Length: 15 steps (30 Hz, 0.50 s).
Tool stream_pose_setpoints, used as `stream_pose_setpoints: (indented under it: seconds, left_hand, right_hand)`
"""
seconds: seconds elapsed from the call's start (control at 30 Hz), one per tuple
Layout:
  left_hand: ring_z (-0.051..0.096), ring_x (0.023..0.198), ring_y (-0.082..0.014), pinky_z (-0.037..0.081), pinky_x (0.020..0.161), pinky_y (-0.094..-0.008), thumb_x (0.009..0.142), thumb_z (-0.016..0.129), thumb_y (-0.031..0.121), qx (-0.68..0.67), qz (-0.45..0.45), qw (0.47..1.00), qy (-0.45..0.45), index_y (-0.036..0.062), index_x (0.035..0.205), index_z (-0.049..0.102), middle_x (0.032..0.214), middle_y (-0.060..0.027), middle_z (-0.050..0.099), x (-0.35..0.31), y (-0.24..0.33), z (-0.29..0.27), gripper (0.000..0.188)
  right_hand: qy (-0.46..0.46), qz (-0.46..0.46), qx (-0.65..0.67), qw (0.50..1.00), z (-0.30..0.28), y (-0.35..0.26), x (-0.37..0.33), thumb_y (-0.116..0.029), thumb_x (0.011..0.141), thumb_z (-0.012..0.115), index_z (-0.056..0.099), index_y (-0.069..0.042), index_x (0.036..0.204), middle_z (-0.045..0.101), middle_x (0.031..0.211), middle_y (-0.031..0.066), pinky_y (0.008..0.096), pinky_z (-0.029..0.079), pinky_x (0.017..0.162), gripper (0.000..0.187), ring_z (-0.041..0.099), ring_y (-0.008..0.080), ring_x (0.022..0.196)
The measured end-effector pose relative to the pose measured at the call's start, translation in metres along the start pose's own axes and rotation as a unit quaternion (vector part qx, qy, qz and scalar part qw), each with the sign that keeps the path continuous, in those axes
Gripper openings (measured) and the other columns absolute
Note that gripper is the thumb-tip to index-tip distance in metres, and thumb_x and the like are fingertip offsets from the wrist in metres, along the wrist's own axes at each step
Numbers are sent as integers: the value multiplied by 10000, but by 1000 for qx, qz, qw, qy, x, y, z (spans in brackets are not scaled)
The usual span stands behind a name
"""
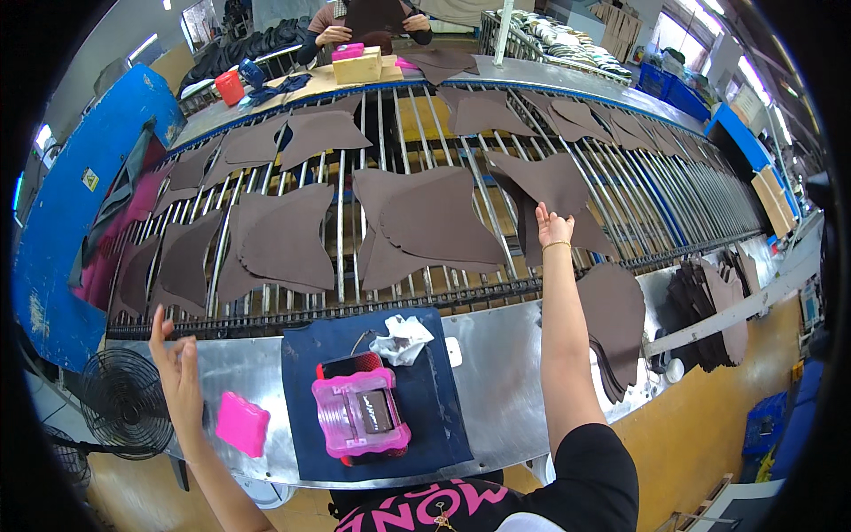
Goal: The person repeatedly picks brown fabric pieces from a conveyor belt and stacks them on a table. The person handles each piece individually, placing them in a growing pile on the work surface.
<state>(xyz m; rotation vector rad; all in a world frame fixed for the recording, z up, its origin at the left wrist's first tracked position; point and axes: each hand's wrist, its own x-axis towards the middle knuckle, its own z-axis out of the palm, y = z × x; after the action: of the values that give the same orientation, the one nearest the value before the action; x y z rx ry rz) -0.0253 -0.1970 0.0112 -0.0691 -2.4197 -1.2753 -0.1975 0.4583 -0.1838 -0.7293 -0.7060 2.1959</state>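
My right hand [554, 227] reaches out over the roller conveyor, its fingers closed at the near edge of a dark brown fabric panel [551, 180]. That panel is partly raised and overlaps other brown panels lying beneath it. On the left, my left hand [180, 381] hovers above the metal ledge with fingers apart and nothing in it. A bright pink scalloped pad [243, 424] lies beside it. To its right, a pink-framed box [362, 413] sits on a dark blue mat [439, 417], with a crumpled white tissue [402, 340] behind it.
Paired brown panels [434, 217] cover the conveyor bars [346, 204] in rows. More panels [613, 310] hang over the ledge at right, near a slanted metal bar [736, 312]. A blue machine housing [75, 213] and a black fan [127, 403] stand left. Across the conveyor, a person [363, 22] holds a dark panel.
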Motion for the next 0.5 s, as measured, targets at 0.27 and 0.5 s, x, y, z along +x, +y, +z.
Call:
stream_pose_setpoints:
  seconds: [0.27, 0.5]
  left_hand:
    - [534, 936, -136, 419, 878, -287, 943, 561, 328, -35, -19, 999, 6, 129, 1450, 308, 1320, -93, 390, -18, -16, 8, 601]
    - [545, 949, -120, 423, 855, -262, 935, 578, 287, -67, 3, 997, -29, 132, 1454, 295, 1337, -88, 383, -27, -4, 18, 611]
  right_hand:
    - [-27, -33, -21, 999, -17, -17, -12, -68, 936, 505, 258, -60, 1194, 542, 1014, 222, 408, 609, 664, 357, 665, 322, 787]
    - [-86, -125, -264, 952, -86, -118, -145, -181, 932, 585, 485, -69, 1049, 632, 821, 108, 264, 540, 580, 190, 644, 186, 690]
